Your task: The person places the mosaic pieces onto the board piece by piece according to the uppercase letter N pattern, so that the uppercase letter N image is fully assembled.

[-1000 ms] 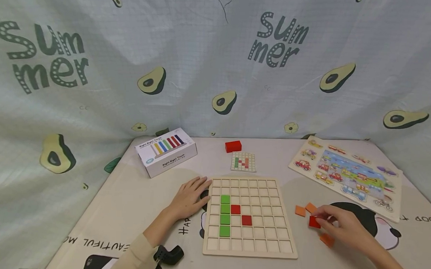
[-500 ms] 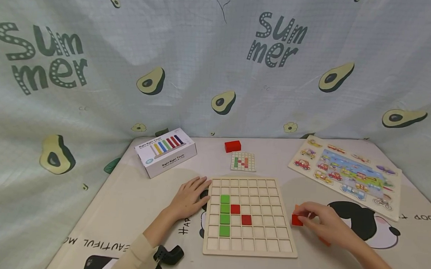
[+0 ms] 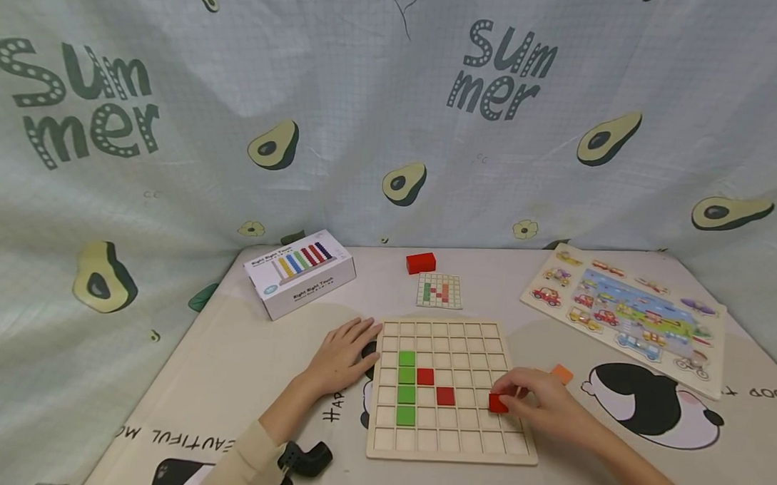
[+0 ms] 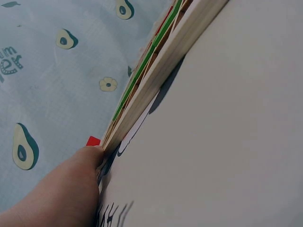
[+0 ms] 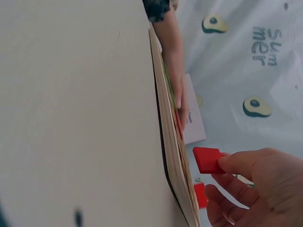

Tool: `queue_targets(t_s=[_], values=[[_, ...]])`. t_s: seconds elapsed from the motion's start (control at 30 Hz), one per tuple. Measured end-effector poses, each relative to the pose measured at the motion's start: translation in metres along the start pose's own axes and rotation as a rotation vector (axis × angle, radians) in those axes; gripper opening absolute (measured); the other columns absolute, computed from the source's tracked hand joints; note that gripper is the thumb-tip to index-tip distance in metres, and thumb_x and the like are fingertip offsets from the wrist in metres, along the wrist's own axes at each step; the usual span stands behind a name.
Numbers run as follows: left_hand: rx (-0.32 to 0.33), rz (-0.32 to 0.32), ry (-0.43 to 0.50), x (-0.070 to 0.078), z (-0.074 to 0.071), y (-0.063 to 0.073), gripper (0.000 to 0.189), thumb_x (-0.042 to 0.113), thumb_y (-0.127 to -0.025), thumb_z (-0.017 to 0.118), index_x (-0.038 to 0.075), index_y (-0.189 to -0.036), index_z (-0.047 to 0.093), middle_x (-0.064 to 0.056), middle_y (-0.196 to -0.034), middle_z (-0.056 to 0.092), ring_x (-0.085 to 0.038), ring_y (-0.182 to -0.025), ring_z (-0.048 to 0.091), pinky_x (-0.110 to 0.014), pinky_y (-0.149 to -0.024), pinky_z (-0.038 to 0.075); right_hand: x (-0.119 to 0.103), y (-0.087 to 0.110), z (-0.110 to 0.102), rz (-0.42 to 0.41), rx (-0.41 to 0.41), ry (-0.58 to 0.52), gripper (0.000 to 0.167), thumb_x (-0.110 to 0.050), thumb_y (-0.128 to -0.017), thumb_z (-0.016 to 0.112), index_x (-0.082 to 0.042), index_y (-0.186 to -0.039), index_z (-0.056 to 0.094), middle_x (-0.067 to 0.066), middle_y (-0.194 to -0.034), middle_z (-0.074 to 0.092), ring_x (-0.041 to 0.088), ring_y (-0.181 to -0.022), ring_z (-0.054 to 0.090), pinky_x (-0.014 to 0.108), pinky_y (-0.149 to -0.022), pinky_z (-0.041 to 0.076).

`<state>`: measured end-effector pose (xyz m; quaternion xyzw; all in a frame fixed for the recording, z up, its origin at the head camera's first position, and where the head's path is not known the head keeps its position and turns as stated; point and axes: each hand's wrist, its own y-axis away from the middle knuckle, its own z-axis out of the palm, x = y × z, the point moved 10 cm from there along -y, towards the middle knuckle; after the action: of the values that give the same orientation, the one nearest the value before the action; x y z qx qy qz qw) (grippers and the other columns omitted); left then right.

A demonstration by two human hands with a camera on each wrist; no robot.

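My right hand (image 3: 540, 403) pinches a small red square tile (image 3: 498, 403) between thumb and fingers, over the right part of a wooden grid board (image 3: 452, 457). In the right wrist view the pinched red tile (image 5: 207, 161) shows above the level of the board's edge. A column of green tiles (image 3: 406, 395) sits in the board's left cells. Two red tiles (image 3: 445, 396) lie in cells to the right of them. My left hand (image 3: 336, 362) rests on the table with its fingers spread, fingertips right at the board's left edge.
Behind the board lie a small pattern card (image 3: 439, 292) and a red block (image 3: 420, 263). A white box (image 3: 299, 274) stands back left, a vehicle picture puzzle (image 3: 630, 315) back right. One orange tile (image 3: 562, 374) shows beyond the right hand.
My right hand has moved left with the red tile, from beside the orange tiles to over the board's right cells. The left hand has stayed in place.
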<state>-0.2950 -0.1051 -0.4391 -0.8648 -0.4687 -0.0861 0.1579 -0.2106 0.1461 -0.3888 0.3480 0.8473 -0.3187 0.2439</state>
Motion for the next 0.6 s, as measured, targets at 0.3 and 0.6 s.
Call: queue_targets(t_s=[0.3, 0.6], values=[[-0.003, -0.001, 0.0, 0.0, 0.0, 0.0, 0.056, 0.044, -0.095, 0.039, 0.017, -0.144, 0.033, -0.008, -0.146, 0.031, -0.028, -0.135, 0.021, -0.048, -0.103, 0.022, -0.005, -0.007, 0.022, 0.024, -0.046, -0.08, 0.021, 0.0, -0.085, 0.062, -0.019, -0.094, 0.063, -0.013, -0.087, 0.059, 0.004, -0.072, 0.053, 0.022, -0.061, 0.047], [0.005, 0.0, -0.003, 0.0, 0.0, -0.001, 0.055, 0.043, -0.095, 0.039, 0.017, -0.143, 0.034, -0.008, -0.146, 0.032, -0.028, -0.135, 0.022, -0.048, -0.102, 0.022, -0.006, -0.011, 0.034, 0.025, -0.068, -0.067, 0.014, -0.008, -0.087, 0.062, -0.021, -0.092, 0.063, -0.013, -0.083, 0.059, 0.003, -0.073, 0.053, 0.021, -0.064, 0.047]])
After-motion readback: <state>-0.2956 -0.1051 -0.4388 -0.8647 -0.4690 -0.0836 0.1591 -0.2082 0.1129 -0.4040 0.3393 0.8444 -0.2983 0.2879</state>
